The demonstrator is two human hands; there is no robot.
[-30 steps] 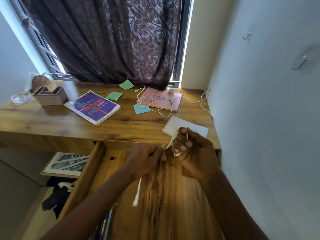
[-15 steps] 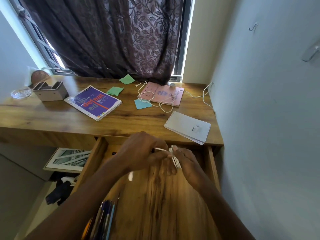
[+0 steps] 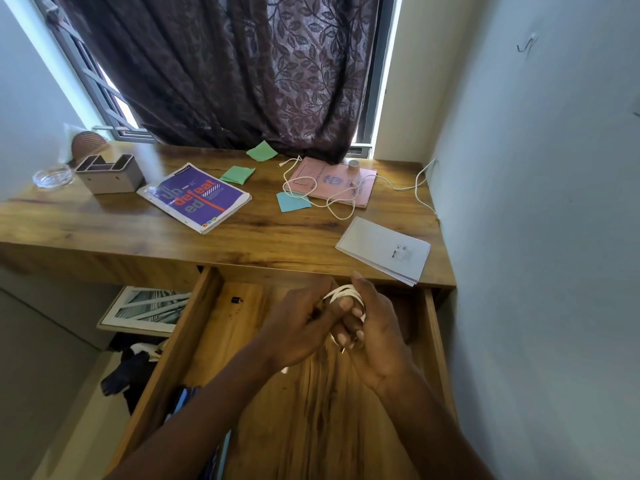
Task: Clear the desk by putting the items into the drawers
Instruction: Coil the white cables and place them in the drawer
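Observation:
Both hands meet over the open wooden drawer. My right hand holds a white cable coiled in loops around its fingers. My left hand pinches the same cable beside it, and a short white end shows below that hand. On the desk lie a purple book, a pink booklet with a second white cable over it, a white spiral notepad, two green sticky notes and a blue sticky note.
A grey desk organizer and a glass dish stand at the desk's far left. Pens lie at the drawer's left near side, a small dark item further in. A wall runs along the right. A framed picture sits below left.
The loose cable end that hung below my left hand has been drawn up, and more loops now wrap my right hand's fingers. Both hands sank slightly over the drawer.

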